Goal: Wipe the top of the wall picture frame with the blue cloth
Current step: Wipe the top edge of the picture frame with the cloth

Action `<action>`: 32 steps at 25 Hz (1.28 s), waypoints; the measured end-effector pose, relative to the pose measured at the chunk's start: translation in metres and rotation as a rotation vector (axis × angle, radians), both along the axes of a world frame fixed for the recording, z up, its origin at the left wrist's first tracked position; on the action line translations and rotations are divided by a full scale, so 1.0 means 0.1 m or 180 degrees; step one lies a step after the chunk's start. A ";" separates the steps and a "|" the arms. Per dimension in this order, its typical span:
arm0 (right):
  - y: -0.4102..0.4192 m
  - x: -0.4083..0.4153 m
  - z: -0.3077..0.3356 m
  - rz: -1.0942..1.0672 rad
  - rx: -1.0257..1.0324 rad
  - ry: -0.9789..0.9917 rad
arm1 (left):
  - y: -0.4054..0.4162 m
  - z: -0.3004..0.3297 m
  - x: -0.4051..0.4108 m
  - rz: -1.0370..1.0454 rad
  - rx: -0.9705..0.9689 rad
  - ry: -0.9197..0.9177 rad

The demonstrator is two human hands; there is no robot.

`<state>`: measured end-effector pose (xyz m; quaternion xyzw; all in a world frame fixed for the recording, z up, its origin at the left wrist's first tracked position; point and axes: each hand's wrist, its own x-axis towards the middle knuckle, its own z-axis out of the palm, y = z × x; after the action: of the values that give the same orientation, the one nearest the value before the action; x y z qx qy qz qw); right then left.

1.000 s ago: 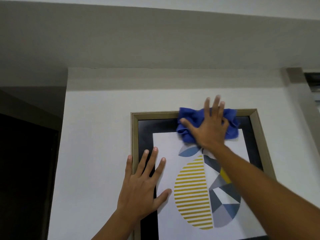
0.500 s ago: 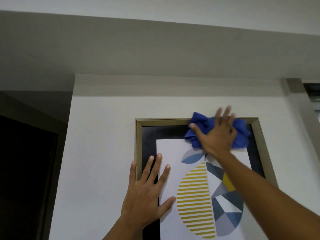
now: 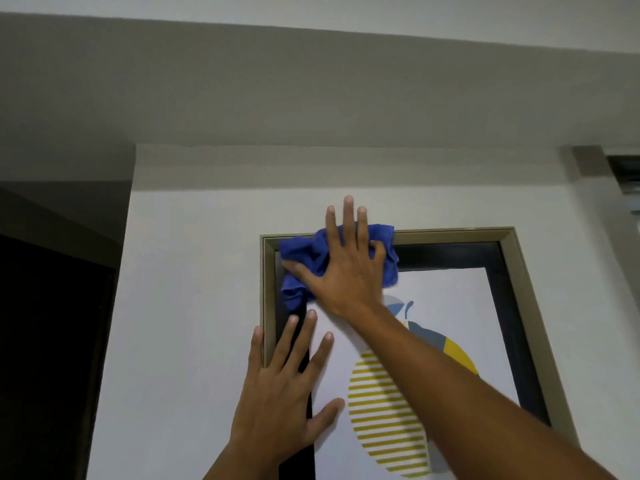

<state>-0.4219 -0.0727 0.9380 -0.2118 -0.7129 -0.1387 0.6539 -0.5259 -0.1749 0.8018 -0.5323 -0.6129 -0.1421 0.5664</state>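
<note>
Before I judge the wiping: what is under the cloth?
The cloth covers the top-left corner of the frame; gold rail and black border run out from beneath it. The right hand presses flat on top. The covered stretch itself is hidden.

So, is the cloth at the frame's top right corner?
No, the right hand presses the blue cloth against the top left corner of the picture frame.

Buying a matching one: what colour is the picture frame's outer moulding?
The picture frame moulding is muted gold, seen best in the head view.

Soft, fuzzy blue cloth [image 3: 313,252]; smooth, satiny gold picture frame [image 3: 450,233]; matt wall [image 3: 194,271].
</note>
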 end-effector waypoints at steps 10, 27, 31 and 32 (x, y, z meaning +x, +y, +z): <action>1.30 1.42 -0.07 -0.0408 -0.0991 0.0670 | -0.02 0.02 0.04 0.0093 -0.0078 -0.0012; -0.31 -0.37 -0.08 0.0066 0.0322 -0.0216 | 0.00 0.01 0.00 0.0055 -0.0176 -0.0066; -0.03 -0.11 -0.08 -0.0126 0.0366 -0.0158 | 0.01 0.00 -0.01 0.0003 -0.0116 -0.0013; 0.06 -0.01 -0.07 -0.0180 0.0328 -0.0187 | 0.00 -0.01 -0.01 0.0008 -0.0093 0.0004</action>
<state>-0.4234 -0.0671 0.9312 -0.1937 -0.7175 -0.1998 0.6385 -0.5273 -0.1747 0.8012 -0.5398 -0.6151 -0.1321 0.5592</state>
